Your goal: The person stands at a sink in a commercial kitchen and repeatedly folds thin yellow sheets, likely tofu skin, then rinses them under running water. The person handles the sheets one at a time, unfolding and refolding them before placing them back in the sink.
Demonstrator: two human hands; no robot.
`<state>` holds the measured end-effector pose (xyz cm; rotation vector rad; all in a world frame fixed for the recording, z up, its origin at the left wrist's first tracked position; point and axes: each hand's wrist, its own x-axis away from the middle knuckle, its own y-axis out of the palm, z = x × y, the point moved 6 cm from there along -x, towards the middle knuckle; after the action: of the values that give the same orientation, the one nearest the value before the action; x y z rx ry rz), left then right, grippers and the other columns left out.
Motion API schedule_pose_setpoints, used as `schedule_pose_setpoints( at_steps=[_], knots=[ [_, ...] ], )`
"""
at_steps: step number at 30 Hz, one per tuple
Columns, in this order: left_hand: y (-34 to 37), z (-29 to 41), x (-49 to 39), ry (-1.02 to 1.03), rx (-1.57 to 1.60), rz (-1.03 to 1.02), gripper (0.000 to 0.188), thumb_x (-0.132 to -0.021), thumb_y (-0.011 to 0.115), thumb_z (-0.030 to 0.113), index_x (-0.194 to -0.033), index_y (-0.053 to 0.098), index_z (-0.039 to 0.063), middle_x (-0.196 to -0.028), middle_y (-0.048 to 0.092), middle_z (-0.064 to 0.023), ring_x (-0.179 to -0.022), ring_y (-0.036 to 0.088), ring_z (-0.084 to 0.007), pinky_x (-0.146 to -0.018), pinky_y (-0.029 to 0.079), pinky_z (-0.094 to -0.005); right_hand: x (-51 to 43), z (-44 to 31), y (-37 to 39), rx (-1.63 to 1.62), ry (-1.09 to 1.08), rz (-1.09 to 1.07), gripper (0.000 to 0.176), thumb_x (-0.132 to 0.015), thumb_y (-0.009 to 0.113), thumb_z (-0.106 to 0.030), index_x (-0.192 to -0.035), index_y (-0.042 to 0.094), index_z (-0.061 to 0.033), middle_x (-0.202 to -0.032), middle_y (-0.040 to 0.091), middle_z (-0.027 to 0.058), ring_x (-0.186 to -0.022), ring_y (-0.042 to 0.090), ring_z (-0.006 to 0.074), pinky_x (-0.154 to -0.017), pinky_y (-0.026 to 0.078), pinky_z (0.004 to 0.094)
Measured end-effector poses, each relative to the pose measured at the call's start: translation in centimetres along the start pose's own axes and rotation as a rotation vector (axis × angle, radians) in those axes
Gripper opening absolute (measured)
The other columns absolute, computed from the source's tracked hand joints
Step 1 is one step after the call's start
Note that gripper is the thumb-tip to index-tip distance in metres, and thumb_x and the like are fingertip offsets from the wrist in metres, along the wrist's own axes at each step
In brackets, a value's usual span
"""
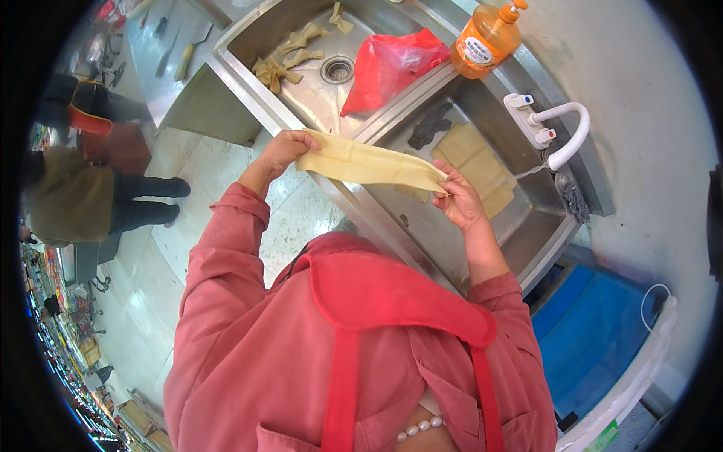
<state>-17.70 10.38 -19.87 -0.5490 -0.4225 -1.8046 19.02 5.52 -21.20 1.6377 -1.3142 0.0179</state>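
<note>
A long folded strip of pale yellow tofu skin (367, 162) stretches between my two hands above the front edge of the double steel sink. My left hand (287, 150) pinches its left end, and my right hand (460, 196) grips the narrowed right end between thumb and fingers. Below, in the right basin (390, 217), lie flat tofu skin sheets (477, 164) and a dark, wet, crumpled thing (430, 125) that I cannot identify. Several knotted tofu skin strips (274, 70) rest in the left basin (316, 110), near its drain (338, 70).
A red plastic bag (390, 70) sits in the left basin by the divider. An orange pump bottle (487, 42) stands behind it. Thin water runs from the white faucet (573, 121), near a steel-wool scrubber (573, 198). Knives (183, 61) lie on a steel table; a person (73, 192) stands left.
</note>
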Motion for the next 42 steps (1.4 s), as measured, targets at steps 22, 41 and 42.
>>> schedule_pose_setpoints(
  at_steps=[22,41,42],
  knots=[
    [3.8,2.8,2.9,0.249,-1.261,-0.053,0.070,-0.051,0.087,0.014,-0.106,0.045,0.002,-0.109,0.045,-0.0164,-0.105,0.052,-0.0365,-0.089,0.046,-0.0406,-1.9,3.6,-1.5,-0.265,0.207,0.008,0.024,-0.090,0.047,-0.001,-0.113,0.053,-0.0013,-0.075,0.055,0.0026,-0.060,0.056,0.0081,-0.059,0.059,0.0268],
    [1.0,1.3,1.1,-0.031,-0.905,0.233,0.033,-0.076,0.065,0.024,-0.098,0.067,0.001,-0.087,0.065,-0.0180,-0.082,0.062,-0.0346,-0.078,0.049,-0.0405,-1.5,5.1,-1.7,-0.035,0.132,0.068,0.020,-0.090,0.057,-0.014,-0.109,0.055,-0.0113,-0.079,0.056,-0.0018,-0.061,0.052,0.0082,-0.059,0.051,0.0267],
    [1.4,1.9,1.4,-0.064,-1.000,0.255,0.035,-0.074,0.065,0.025,-0.099,0.067,0.001,-0.091,0.064,-0.0181,-0.084,0.062,-0.0346,-0.079,0.049,-0.0403,-1.5,5.1,-1.5,-0.026,0.124,0.054,0.020,-0.090,0.058,-0.016,-0.109,0.055,-0.0120,-0.080,0.056,-0.0023,-0.062,0.052,0.0080,-0.060,0.050,0.0264]
  ],
)
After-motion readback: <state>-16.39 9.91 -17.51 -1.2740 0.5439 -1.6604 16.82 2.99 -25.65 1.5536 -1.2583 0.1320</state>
